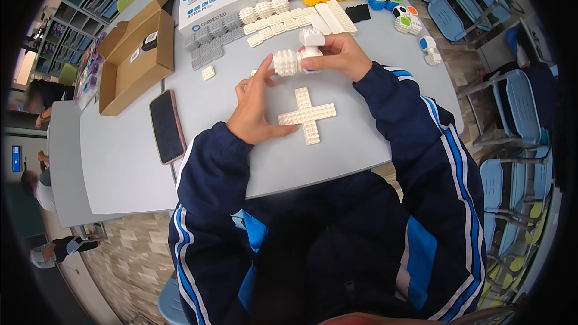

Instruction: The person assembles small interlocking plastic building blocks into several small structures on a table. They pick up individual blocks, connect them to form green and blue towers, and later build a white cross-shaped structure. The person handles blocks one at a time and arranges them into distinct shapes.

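My right hand (340,55) clamped on white block assembly (299,54), held above table (241,144). My left hand (256,111), fingers spread, fingertips touching assembly's studded end (cross-shaped plate (307,115) just beside wrist).

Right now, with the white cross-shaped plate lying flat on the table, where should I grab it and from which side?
Grip the white cross-shaped plate by its near arm, pinching the two long edges from above. It lies flat, studs up, so only its thin sides offer a hold. The left hand rests against its left arm, and the right hand holds a white block assembly beyond the far arm, so the near and right sides are probably freest.
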`<state>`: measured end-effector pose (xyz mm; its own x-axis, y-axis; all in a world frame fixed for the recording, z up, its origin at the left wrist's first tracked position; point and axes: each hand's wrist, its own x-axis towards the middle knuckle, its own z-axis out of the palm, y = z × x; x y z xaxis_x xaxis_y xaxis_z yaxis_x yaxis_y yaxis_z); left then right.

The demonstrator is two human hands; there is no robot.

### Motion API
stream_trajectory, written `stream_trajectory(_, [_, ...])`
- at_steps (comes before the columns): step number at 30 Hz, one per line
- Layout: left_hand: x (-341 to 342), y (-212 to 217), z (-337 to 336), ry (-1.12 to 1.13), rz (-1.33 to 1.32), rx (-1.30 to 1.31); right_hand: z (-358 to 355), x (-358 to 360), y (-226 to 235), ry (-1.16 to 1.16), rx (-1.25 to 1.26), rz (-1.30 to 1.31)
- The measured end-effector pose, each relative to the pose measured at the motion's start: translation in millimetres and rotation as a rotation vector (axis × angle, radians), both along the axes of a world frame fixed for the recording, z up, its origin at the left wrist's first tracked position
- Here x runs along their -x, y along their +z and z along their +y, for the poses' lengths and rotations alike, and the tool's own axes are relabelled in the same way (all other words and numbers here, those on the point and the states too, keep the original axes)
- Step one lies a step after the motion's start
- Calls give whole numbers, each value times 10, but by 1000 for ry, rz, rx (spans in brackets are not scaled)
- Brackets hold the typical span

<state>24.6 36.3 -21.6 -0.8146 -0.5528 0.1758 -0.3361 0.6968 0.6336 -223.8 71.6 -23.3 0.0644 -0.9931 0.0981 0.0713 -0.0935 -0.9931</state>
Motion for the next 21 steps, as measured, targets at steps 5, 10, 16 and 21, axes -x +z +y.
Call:
stream_trajectory(5, [44, -124, -68, 90, 131, 30, 51, -33, -49, 61, -8, 164])
stream_trajectory(10, [45, -247, -168, 167, 223, -54, 69, -172, -135, 24, -1, 220])
stream_trajectory(16, [57, -275, -171, 166, 242, -89, 45, -158, -210, 80, 1, 285])
stream_trajectory(21, [30, -252, -186, 134, 207, -80, 57, -205, -189, 86, 61, 344])
